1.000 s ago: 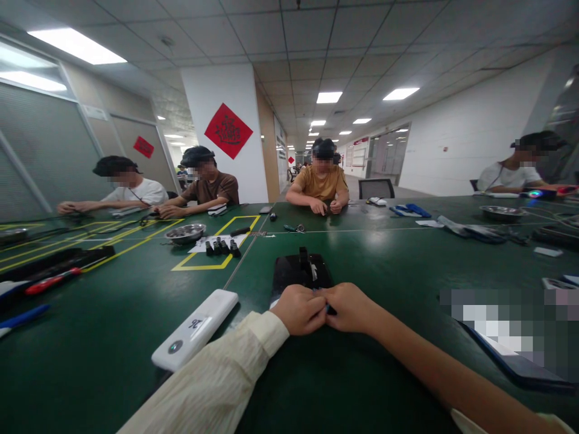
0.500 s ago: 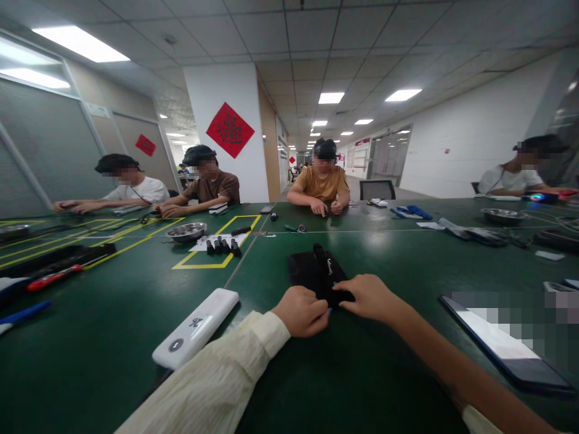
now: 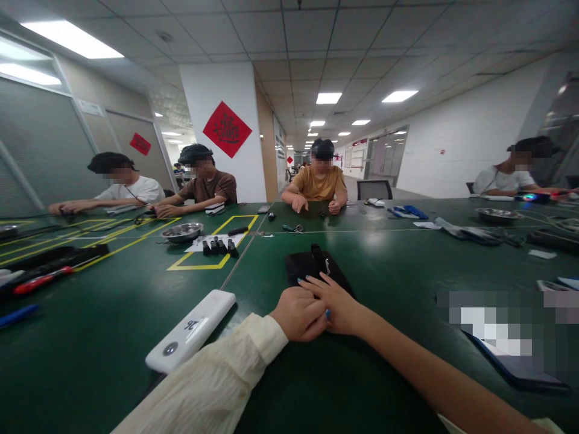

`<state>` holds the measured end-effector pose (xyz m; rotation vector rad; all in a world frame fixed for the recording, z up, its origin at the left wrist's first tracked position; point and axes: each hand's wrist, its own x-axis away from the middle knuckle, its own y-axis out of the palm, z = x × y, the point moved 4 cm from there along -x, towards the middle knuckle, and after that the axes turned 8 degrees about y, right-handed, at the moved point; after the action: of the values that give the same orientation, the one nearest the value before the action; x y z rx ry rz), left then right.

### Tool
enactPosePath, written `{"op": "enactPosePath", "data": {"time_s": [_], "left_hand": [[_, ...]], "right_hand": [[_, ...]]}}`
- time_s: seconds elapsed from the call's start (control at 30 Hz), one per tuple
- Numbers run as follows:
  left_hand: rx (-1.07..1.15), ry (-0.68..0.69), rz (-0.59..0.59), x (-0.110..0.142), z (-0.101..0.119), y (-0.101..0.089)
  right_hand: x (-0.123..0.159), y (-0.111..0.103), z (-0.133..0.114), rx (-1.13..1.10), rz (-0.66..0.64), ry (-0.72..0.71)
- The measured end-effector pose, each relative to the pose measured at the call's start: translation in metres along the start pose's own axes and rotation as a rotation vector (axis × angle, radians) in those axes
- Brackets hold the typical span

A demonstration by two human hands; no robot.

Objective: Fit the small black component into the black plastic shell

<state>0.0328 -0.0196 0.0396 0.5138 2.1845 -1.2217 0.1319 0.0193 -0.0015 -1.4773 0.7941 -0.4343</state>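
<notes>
A black pouch-like item [image 3: 301, 265] with a raised strap and a small shiny metal piece lies on the green table in front of me. My left hand [image 3: 298, 314] is closed at its near edge, fingers curled under; whatever they hold is hidden. My right hand [image 3: 339, 304] rests against the left one, its fingers stretched over the near part of the pouch and its thumb beside the left fingers. Blue nails show on it. The two hands cover much of the pouch's near side.
Left of my forearm lies a white power bank [image 3: 192, 331]. Farther off are a metal bowl [image 3: 183, 233], several black cylindrical parts [image 3: 220, 247] and a red-handled tool [image 3: 43, 280]. A tablet-like device [image 3: 515, 361] lies at right. Several people sit around the table.
My right hand has moved left, from the pouch's right side onto its near part against my left hand, fingers now stretched out. The left hand stays closed in about the same place.
</notes>
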Motion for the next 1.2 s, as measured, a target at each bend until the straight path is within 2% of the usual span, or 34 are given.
{"op": "enactPosePath", "data": {"time_s": [0.17, 0.37, 0.63, 0.87, 1.1, 1.2], "left_hand": [[-0.016, 0.002, -0.026, -0.001, 0.001, 0.002], [-0.04, -0.013, -0.052, 0.001, -0.001, 0.006], [-0.046, -0.039, -0.078, 0.003, -0.003, 0.008], [-0.013, -0.044, -0.104, 0.005, -0.004, 0.01], [-0.073, -0.057, -0.107, 0.004, -0.005, 0.01], [-0.075, -0.063, -0.116, 0.005, -0.006, 0.009]], "right_hand": [[-0.001, 0.006, 0.003, -0.06, -0.068, 0.035], [-0.005, 0.015, 0.0, 0.014, -0.134, 0.115], [-0.002, 0.02, 0.002, 0.0, -0.091, 0.165], [0.001, 0.005, 0.005, 0.018, -0.094, 0.239], [0.013, -0.01, 0.023, 0.081, -0.053, 0.302], [0.015, -0.009, 0.035, 0.112, -0.067, 0.4]]}}
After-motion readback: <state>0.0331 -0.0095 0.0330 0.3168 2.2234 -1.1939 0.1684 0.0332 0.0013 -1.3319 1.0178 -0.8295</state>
